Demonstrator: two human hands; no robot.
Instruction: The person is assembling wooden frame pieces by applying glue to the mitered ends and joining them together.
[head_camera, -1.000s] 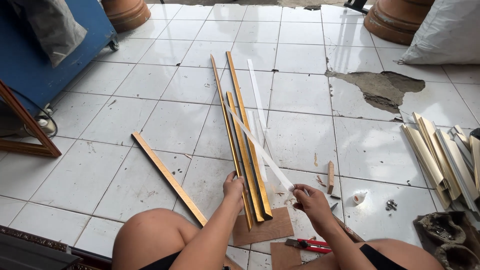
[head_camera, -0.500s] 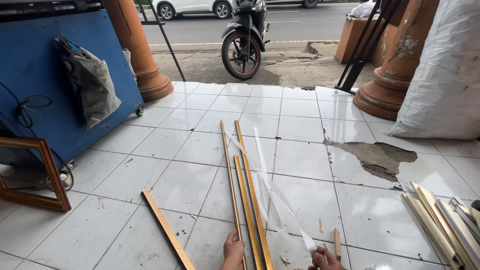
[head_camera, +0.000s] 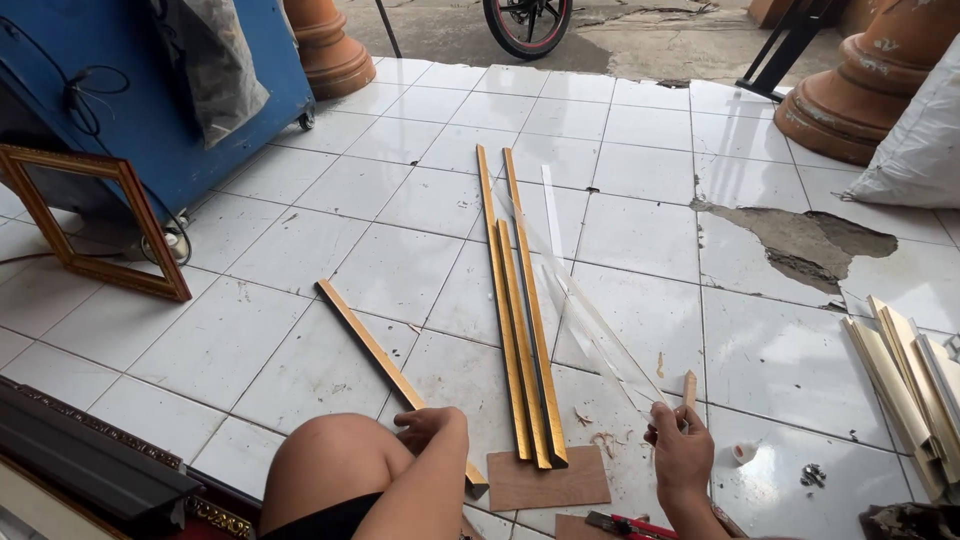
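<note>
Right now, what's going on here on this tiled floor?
A person sits on the white tiled floor among gold frame mouldings. The right hand grips the near end of a long clear strip that stretches away over the tiles. The left hand rests on a single gold moulding strip lying diagonally. A bundle of gold mouldings lies between them.

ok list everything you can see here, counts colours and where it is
gold moulding strips: about four, gold, bundled at centre floor
single moulding strip: one, gold, lying diagonally left of the bundle
clear plastic strip: one, transparent, right of the bundle
picture frame: one, gold-brown, leaning at left
cart: one, blue, upper left
board pieces: two, brown, at the bundle's near end
pale mouldings: a stack, cream, right edge
pillar bases: two, terracotta, top
motorbike wheel: one, black, top
left hand: on the single strip's near end
right hand: gripping the plastic strip's near end
</note>
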